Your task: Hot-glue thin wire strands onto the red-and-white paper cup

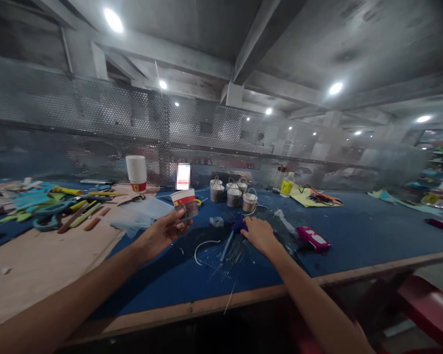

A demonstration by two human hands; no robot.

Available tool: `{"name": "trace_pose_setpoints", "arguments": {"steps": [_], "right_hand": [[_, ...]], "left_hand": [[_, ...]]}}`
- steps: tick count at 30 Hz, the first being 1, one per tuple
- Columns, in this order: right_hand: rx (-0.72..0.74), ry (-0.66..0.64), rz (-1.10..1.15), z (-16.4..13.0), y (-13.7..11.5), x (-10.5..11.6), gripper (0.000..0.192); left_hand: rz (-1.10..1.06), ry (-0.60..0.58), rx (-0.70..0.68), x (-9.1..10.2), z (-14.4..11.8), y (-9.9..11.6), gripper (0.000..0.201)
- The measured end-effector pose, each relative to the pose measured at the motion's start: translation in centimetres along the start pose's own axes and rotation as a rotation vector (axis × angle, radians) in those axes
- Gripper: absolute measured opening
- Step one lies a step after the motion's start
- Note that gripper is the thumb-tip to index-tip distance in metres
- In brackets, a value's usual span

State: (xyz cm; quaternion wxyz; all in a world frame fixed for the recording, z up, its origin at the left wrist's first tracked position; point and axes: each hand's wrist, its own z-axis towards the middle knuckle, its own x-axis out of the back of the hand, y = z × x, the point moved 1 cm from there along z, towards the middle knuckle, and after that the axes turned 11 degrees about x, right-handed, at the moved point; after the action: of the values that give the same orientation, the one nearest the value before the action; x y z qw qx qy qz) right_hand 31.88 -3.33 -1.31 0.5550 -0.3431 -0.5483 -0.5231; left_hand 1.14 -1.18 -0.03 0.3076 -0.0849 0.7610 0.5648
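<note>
My left hand (168, 228) is closed around a small cup (186, 202), held up a little above the blue tabletop. The cup has a white and red printed band at its top and a brownish lower part. My right hand (259, 233) is lower, its fingers bent over a dark blue object (238, 223) whose kind I cannot make out. A pale blue strip (227, 246) slants down beside that object, among thin clear strands. Just behind stand several small buckets with looped handles, one being a brown and white bucket (249, 201).
A stack of paper cups (136, 172) stands at the back left, near a lit phone screen (183, 176). Scissors (51, 214) and coloured strips cover the left side. To the right lie a magenta box (313, 239) and a yellow bottle (287, 185). Perforated metal panels (206, 137) rise behind.
</note>
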Motion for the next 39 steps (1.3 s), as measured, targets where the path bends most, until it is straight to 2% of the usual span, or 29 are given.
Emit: {"name": "trace_pose_setpoints", "arguments": {"steps": [5, 8, 10, 14, 16, 19, 22, 26, 31, 39], "right_hand": [[-0.008, 0.062, -0.043, -0.1, -0.3, -0.1, 0.030], [-0.075, 0.145, 0.054, -0.4, 0.1, 0.3, 0.033], [-0.090, 0.250, 0.210, -0.6, 0.7, 0.8, 0.034], [-0.017, 0.569, 0.684, -0.9, 1.6, 2.4, 0.035], [0.009, 0.646, 0.907, -0.8, 1.3, 3.4, 0.041], [0.064, 0.600, 1.118, -0.1, -0.6, 4.6, 0.046], [0.225, 0.610, 1.264, 0.8, -3.2, 5.0, 0.041], [0.396, 0.561, 1.236, 1.0, -5.8, 4.9, 0.034], [0.488, 0.580, 1.111, 0.1, -6.1, 4.9, 0.028], [0.504, 0.568, 1.049, -0.2, -5.9, 4.5, 0.034]], "left_hand": [[0.023, 0.024, 0.024, -0.4, -0.5, 0.1, 0.020], [0.024, 0.016, 0.023, -0.5, -0.6, 0.1, 0.022], [0.031, 0.012, 0.014, -0.4, -0.6, 0.1, 0.025], [0.063, -0.005, -0.004, -0.4, -0.5, -0.1, 0.034], [0.067, -0.029, -0.023, -0.5, -0.3, -0.1, 0.037], [0.087, -0.035, -0.038, -0.2, 0.2, -0.3, 0.037], [0.098, -0.009, -0.061, 0.3, 0.9, -0.5, 0.038], [0.135, 0.008, -0.100, 0.8, 1.2, -0.5, 0.044], [0.183, 0.042, -0.148, 0.7, 0.9, -0.4, 0.043], [0.208, 0.083, -0.157, 0.3, 0.9, -0.5, 0.051]]}}
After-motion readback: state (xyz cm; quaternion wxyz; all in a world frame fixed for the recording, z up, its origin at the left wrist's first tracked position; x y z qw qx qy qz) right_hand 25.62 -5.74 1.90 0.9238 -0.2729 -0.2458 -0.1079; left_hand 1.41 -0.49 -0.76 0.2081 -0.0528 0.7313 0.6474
